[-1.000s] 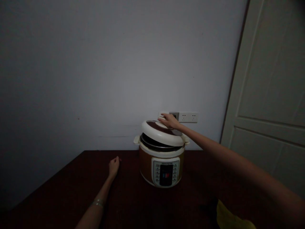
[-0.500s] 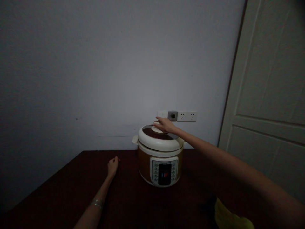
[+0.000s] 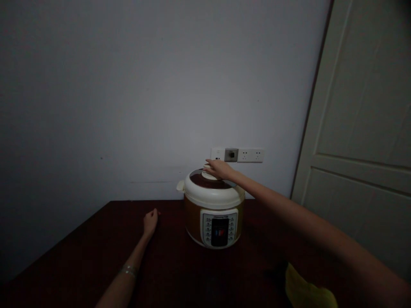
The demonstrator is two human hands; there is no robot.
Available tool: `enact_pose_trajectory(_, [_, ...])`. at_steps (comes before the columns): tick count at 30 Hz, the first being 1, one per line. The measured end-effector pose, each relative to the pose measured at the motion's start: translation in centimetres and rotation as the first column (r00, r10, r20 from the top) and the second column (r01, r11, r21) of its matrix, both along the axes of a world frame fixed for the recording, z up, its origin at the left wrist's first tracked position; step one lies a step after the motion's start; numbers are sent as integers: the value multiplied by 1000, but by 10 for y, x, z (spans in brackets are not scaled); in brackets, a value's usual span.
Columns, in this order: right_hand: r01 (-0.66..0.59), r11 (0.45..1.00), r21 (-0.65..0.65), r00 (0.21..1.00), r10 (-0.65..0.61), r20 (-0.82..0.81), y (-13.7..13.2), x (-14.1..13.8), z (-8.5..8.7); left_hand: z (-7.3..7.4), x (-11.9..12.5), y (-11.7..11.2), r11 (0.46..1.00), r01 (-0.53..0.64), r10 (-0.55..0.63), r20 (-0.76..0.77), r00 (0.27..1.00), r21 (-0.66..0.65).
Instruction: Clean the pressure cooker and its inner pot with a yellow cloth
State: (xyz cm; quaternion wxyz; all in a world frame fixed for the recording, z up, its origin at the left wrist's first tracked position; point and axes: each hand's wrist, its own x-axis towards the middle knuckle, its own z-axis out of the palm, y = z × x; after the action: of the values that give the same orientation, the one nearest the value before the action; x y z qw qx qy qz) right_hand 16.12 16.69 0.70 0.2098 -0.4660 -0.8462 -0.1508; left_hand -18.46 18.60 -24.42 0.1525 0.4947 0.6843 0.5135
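Note:
An electric pressure cooker [image 3: 194, 222] stands on the dark red table, its front panel with buttons and a display facing me. Its white-rimmed lid [image 3: 208, 196] sits level on the body, with no gap showing along the front. From the right, my right hand [image 3: 220, 169] reaches over and is closed around the lid's handle [image 3: 207, 175]; some of its fingers are hidden. My left hand [image 3: 150, 221] rests on the table left of the cooker, curled into a loose fist, apart from the cooker and with nothing visible in it.
A yellow-green cloth-like thing [image 3: 305, 288] with a dark part lies at the lower right of the table [image 3: 173, 273]. Behind the cooker, wall sockets [image 3: 250, 155] line the wall. A pale panelled door [image 3: 359, 128] stands at the right.
The dark gap between lid and body has closed; the lid has come down onto the cooker under my right hand. My left hand stays in place. The view has shifted slightly.

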Motion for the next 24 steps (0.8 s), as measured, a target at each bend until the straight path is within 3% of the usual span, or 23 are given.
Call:
enact_pose_trajectory(5, [-33,997,65,999,36,-36,-17,6,11,1,1,0,1000,7,-7,-4,1000,6])
enact_pose_trajectory(8, [-99,969,227,959,154,-236,-41,27,12,4,2,-2,1000,5,-5,-2,1000,5])
enact_pose_trajectory(11, [-104,918,382,846,284,-451,-68,65,-4,5,3,-4,1000,6,-6,4,1000,4])
enact_pose_trajectory(15, [165,905,392,636,206,-744,-81,139,-59,5,4,-4,1000,-6,6,17,1000,9])
enact_pose_trajectory(16, [240,912,334,560,151,-815,-80,159,-77,5,4,-4,1000,-10,9,21,1000,11])
enact_pose_trajectory(18, [376,919,119,461,-74,-885,-75,196,-115,5,4,-4,1000,-12,12,29,1000,16])
enact_pose_trajectory(21, [421,906,-41,457,-251,-853,-70,237,-171,7,5,-5,1000,-14,13,39,999,27])
enact_pose_trajectory(24, [464,869,-169,494,-413,-766,-72,258,-220,13,9,-11,999,-34,32,55,998,37])
